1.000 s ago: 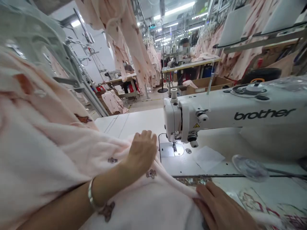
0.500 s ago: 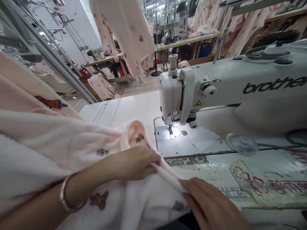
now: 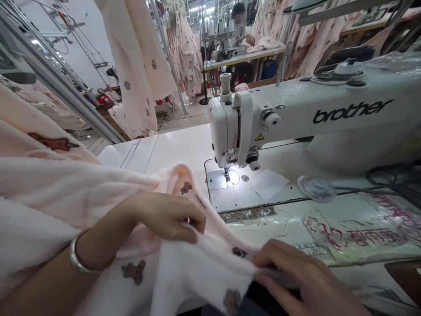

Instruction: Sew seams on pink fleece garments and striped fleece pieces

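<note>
Soft pink fleece fabric (image 3: 131, 228) with small brown bear prints spreads over the left side and hangs off the table's front edge. My left hand (image 3: 167, 215), a silver bangle on its wrist, pinches a fold of it between thumb and fingers. At the lower right my right hand (image 3: 296, 272) grips the fabric's edge between thumb and fingers. Beyond both hands stands a white sewing machine (image 3: 250, 127), its lit presser foot (image 3: 226, 174) apart from the fabric.
A clear plastic disc (image 3: 316, 188) and a white scrap (image 3: 270, 183) lie on the machine bed. Tape and a ruler strip (image 3: 312, 250) line the front edge. Pink fabric panels (image 3: 138, 57) hang behind; a person (image 3: 238, 26) sits at another machine.
My left hand has shifted slightly left, lifting the fold so its pale fleece side shows more. My right hand's thumb and fingers have spread more around the edge. The view has turned slightly right.
</note>
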Tool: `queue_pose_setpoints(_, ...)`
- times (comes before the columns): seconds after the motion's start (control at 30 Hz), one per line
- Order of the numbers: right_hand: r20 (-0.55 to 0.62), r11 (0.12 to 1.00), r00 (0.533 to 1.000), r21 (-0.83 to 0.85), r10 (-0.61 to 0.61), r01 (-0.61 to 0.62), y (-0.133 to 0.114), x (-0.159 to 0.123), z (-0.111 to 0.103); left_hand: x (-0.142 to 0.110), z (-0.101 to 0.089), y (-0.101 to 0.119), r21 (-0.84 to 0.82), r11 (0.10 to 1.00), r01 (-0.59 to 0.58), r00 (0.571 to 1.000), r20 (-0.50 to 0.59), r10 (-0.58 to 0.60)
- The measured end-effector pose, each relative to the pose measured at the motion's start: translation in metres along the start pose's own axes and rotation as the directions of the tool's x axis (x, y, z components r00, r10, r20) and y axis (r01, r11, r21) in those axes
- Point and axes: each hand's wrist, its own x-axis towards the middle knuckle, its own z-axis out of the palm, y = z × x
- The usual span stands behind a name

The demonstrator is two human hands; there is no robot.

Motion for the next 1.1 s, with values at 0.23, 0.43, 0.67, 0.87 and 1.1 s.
queue_pose_setpoints(0.23,-0.121,0.980,0.988,-0.159,0.099,-0.118,0.008,0.012,0.012,0.026,0.036,0.010,0.181,0.960,0.212,0.916,-0.380,-0.131)
queue_pose_setpoints(0.43,-0.069,0.990,0.992,-0.086,0.107,-0.113,0.006,0.018,0.000,0.049,0.053,0.032,0.135,0.984,-0.113,0.893,-0.421,0.160)
queue_pose_setpoints(0.67,0.189,0.887,0.979,0.436,0.076,-0.153,0.011,0.043,-0.033,0.048,0.043,0.024,-0.070,0.996,-0.056,0.949,-0.313,0.032)
queue_pose_setpoints(0.87,0.343,0.781,0.939,0.593,-0.023,-0.197,0.013,0.052,-0.034,0.045,0.039,0.024,-0.166,0.984,-0.064,0.933,-0.360,0.000)
queue_pose_setpoints(1.1,0.325,0.818,0.945,0.534,0.036,-0.215,0.016,0.059,-0.033,0.045,0.037,0.020,-0.136,0.990,-0.020,0.951,-0.308,-0.023)
